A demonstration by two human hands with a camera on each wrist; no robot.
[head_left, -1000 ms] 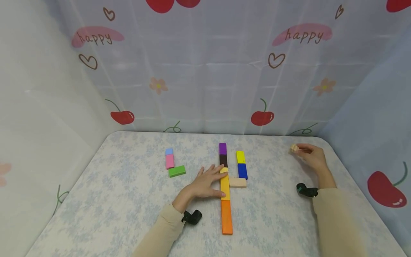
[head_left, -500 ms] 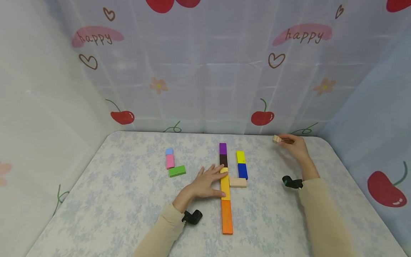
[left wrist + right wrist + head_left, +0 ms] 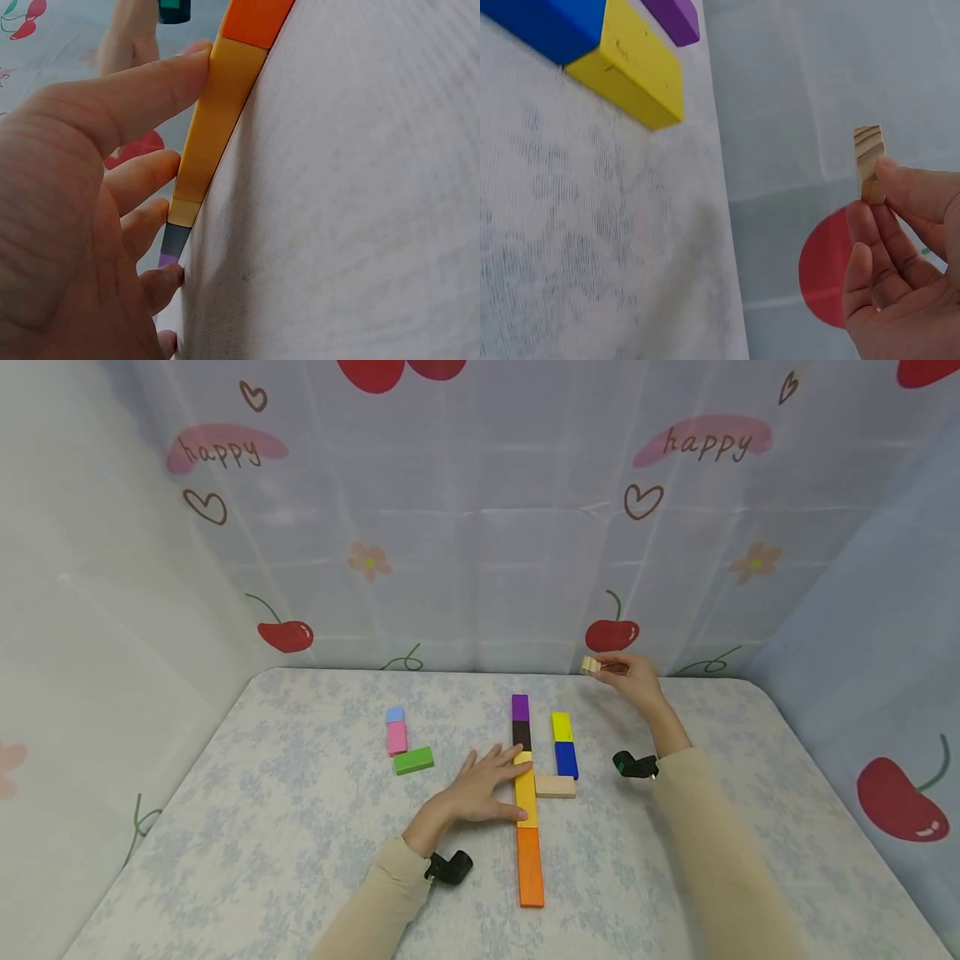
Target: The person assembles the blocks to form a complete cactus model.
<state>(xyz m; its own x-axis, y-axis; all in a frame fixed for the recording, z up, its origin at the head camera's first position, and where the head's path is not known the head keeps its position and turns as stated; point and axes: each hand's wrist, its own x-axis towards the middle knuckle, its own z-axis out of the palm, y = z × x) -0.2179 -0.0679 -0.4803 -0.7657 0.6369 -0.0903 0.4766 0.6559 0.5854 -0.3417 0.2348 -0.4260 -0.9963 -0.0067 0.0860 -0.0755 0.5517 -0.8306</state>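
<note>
My left hand (image 3: 480, 789) rests with spread fingers on the amber block (image 3: 528, 793) in a straight column of blocks. An orange block (image 3: 530, 868) lies at the column's near end, a black block (image 3: 521, 735) and a purple block (image 3: 520, 707) at its far end. In the left wrist view the thumb and fingertips touch the column's side and top edge. Over the table's back edge, my right hand (image 3: 636, 683) pinches a small plain wooden block (image 3: 869, 161) between thumb and fingers. Its wood grain shows in the right wrist view.
Right of the column lie a yellow block (image 3: 562, 727), a blue block (image 3: 567, 760) and a plain wooden block (image 3: 556, 787) that meets the amber one. To the left are a light blue block (image 3: 395, 715), a pink block (image 3: 397, 738) and a green block (image 3: 414, 761). A printed curtain (image 3: 480, 593) hangs behind.
My right hand has carried the small wooden block leftward and toward the back edge, from the table's right side. The left hand and the laid blocks stay where they were.
</note>
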